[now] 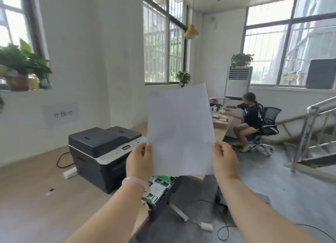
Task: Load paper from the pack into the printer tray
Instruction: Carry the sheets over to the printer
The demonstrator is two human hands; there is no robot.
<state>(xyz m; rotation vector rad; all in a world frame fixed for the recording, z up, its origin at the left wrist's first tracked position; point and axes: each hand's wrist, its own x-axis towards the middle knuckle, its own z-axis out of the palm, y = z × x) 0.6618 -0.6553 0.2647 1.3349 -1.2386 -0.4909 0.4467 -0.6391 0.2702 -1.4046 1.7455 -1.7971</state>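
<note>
Both hands — left (139,160), right (225,160) — pinch the paper (180,131) up high, likely to line it up over the tray (161,188).

seated person (250,115) at desk, yellow pendant lamp (191,32), windowsill plants (21,60)

**Paper held up in front of the printer desk**

A sheet of paper (180,131) is held upright between two raised hands, the left hand (139,160) at its lower left corner and the right hand (225,160) at its lower right. Behind and to the left, a printer (103,151) sits on a desk (36,188). Below the sheet, the printer tray (161,190) juts out past the desk's edge. Beyond the sheet to the right, a person sits in a chair (269,122) at a second desk.
</note>
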